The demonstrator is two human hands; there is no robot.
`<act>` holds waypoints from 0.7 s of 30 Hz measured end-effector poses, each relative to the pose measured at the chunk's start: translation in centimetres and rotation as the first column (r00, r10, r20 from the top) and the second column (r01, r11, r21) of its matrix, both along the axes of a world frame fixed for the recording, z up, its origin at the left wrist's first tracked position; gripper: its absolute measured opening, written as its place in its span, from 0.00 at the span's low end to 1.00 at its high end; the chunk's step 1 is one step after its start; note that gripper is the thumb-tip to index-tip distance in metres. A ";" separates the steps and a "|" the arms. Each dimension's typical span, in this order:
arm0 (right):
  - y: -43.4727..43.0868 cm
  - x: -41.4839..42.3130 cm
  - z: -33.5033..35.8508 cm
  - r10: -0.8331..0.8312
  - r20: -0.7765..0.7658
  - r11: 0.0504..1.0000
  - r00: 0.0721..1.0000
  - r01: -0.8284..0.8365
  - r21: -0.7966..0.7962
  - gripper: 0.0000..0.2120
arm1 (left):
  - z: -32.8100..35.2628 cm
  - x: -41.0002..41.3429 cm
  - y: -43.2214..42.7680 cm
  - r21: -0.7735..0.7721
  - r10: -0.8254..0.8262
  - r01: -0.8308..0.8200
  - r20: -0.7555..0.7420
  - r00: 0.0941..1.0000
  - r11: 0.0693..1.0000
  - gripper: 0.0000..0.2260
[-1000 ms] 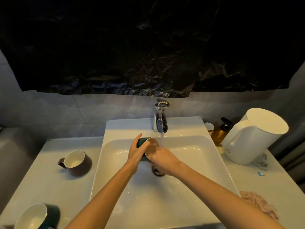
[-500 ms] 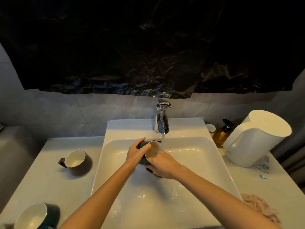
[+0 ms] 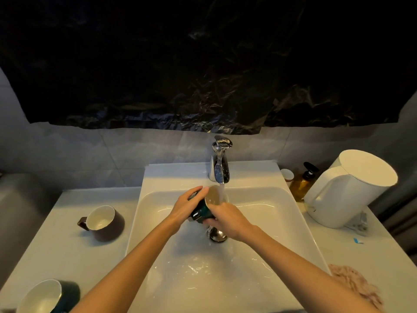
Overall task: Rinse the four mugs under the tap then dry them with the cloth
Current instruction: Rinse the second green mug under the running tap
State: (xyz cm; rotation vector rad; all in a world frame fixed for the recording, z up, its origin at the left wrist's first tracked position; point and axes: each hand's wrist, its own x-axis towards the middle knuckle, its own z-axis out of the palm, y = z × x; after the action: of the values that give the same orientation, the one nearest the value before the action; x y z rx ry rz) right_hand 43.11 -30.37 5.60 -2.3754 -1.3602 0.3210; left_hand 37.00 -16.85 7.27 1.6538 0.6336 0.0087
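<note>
Teal mug (image 3: 201, 211), glossy with pale inside, tilted under running water (image 3: 221, 191); left hand (image 3: 185, 206) and right hand (image 3: 228, 219) both grip it.

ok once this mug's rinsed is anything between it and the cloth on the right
Nothing visible. The left hand and right hand hold the green mug over the sink; the pink cloth lies on the counter to its right, and the white kettle stands farther back, off that path.
</note>
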 end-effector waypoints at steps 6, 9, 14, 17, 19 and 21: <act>-0.6 -0.6 -1.4 -0.255 -0.600 0.845 0.758 0.477 0.243 0.21 | -0.1 -1.9 0.1 0.012 -0.102 0.102 0.084 0.991 0.995 0.13; -1.1 -1.1 -1.2 -0.220 -0.857 0.729 0.465 0.662 0.172 0.12 | 0.0 -2.2 0.0 0.111 -0.089 0.076 0.110 0.990 0.991 0.14; -0.7 -1.1 -1.3 -0.058 -0.997 0.576 -0.059 0.814 -0.082 0.19 | 0.2 -2.5 -0.2 0.215 -0.083 0.060 0.096 0.992 0.975 0.15; -0.2 -1.1 -0.7 0.008 -0.964 0.556 -0.266 0.802 -0.217 0.20 | 0.5 -2.6 -0.3 0.224 -0.096 0.076 0.079 0.992 0.972 0.15; -0.4 -1.3 -0.3 0.073 -0.928 0.545 -0.366 0.794 -0.270 0.19 | 0.4 -2.8 -0.4 0.217 -0.123 0.107 0.064 0.990 0.970 0.16; -0.7 -1.4 -0.1 0.133 -0.915 0.540 -0.381 0.802 -0.256 0.17 | 0.2 -3.0 -0.7 0.205 -0.166 0.152 0.051 0.985 0.967 0.18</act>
State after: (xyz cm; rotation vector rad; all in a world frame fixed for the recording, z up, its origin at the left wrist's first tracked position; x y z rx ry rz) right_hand 41.76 -31.08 5.50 -0.9156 0.4193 1.0102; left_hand 34.02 -17.59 7.46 1.8884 0.4581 0.0126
